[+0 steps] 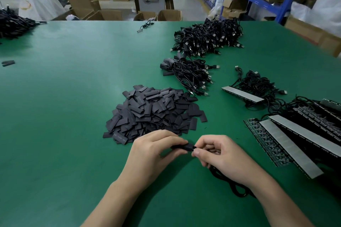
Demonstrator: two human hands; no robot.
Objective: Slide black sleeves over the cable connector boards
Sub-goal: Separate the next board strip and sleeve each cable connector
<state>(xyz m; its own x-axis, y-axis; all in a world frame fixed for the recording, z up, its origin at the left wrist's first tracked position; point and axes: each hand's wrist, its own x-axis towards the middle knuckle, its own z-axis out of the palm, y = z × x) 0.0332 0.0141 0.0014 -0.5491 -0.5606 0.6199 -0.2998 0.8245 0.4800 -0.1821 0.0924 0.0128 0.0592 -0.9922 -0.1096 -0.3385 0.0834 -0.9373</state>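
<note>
My left hand (153, 151) pinches a black sleeve (181, 147) just above the green table (64, 97). My right hand (221, 155) meets it from the right, fingers closed on the end of a black cable (230, 186) that loops down under my right wrist. The connector board itself is hidden between my fingertips and the sleeve. A heap of loose flat black sleeves (153, 112) lies directly beyond my hands.
Bundles of black USB cables (191, 75) and a larger heap (208, 37) lie at the back right. Rows of cables with boards on grey strips (287, 143) fill the right side. Another dark pile (13, 24) sits far left. Blue shelving stands beyond the right edge.
</note>
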